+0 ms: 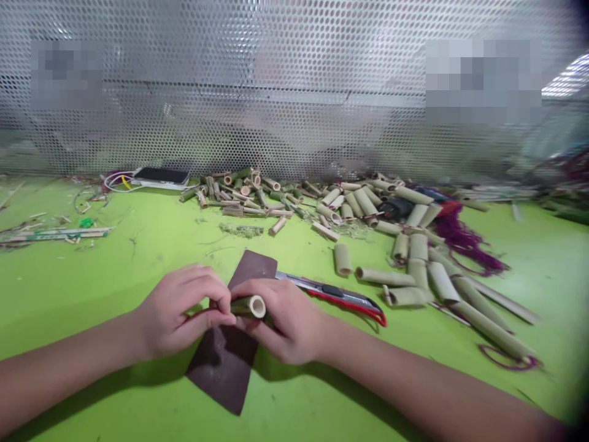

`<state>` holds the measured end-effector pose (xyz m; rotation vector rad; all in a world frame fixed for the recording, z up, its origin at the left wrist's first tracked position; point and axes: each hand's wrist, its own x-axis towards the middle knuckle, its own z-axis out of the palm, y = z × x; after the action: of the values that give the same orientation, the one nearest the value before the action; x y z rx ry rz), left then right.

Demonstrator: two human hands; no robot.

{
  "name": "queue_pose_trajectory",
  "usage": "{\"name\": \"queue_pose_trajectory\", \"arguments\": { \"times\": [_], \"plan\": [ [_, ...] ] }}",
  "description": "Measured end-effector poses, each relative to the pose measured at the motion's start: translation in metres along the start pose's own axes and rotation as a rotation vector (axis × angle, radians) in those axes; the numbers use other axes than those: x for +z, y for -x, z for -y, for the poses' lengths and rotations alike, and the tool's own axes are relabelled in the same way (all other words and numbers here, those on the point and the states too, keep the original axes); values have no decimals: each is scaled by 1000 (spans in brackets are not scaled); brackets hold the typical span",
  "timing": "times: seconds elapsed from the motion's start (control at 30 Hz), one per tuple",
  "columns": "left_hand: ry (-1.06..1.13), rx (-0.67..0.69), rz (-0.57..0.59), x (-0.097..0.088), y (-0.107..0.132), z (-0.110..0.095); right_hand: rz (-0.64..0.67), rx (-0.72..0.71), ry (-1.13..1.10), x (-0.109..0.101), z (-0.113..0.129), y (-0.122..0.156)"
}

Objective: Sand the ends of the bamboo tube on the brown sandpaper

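Observation:
A short bamboo tube is held between my hands, its hollow cut end turned toward me. My left hand pinches its left side with thumb and fingertips. Around its right side curl the fingers of my right hand. Beneath both hands lies a dark brown sheet of sandpaper, slanted on the green table. A red and grey utility knife rests just beyond my right hand, its blade end near the sandpaper.
Many cut bamboo pieces are heaped at the right and back. Purple thread lies at the right. A phone with a white cable sits back left, near thin sticks. A perforated metal screen stands behind.

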<state>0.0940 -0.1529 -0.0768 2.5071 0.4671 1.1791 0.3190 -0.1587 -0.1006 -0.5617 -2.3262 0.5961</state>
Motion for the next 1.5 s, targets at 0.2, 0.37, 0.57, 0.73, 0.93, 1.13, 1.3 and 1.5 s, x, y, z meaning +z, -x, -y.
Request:
{"name": "queue_pose_trajectory", "arguments": {
  "times": [0.2, 0.37, 0.57, 0.73, 0.93, 1.13, 1.3, 1.5],
  "plan": [
    [-23, 26, -58, 4, -1, -2, -31, -51, 93, 0, 2, -1],
    [-13, 9, -115, 11, 2, -4, -24, -40, 171, -1, 6, -3],
    [14, -40, -140, 12, 6, -3, -12, -20, 235, 0, 3, -2],
    [-24, -12, -111, 11, 5, -1, 17, -2, 269, -1, 2, -1],
    [-66, 71, -114, 10, 3, 0, 61, 30, 241, 0, 3, 0],
    [-82, 77, -87, 10, 2, 0, 100, 71, 247, 1, 5, -1],
    [-57, 82, 3, 9, 2, -1, 125, 82, 233, 1, 9, -2],
    [-75, 51, 89, 6, 1, -2, 147, 99, 188, 0, 11, -3]
  ]
}}
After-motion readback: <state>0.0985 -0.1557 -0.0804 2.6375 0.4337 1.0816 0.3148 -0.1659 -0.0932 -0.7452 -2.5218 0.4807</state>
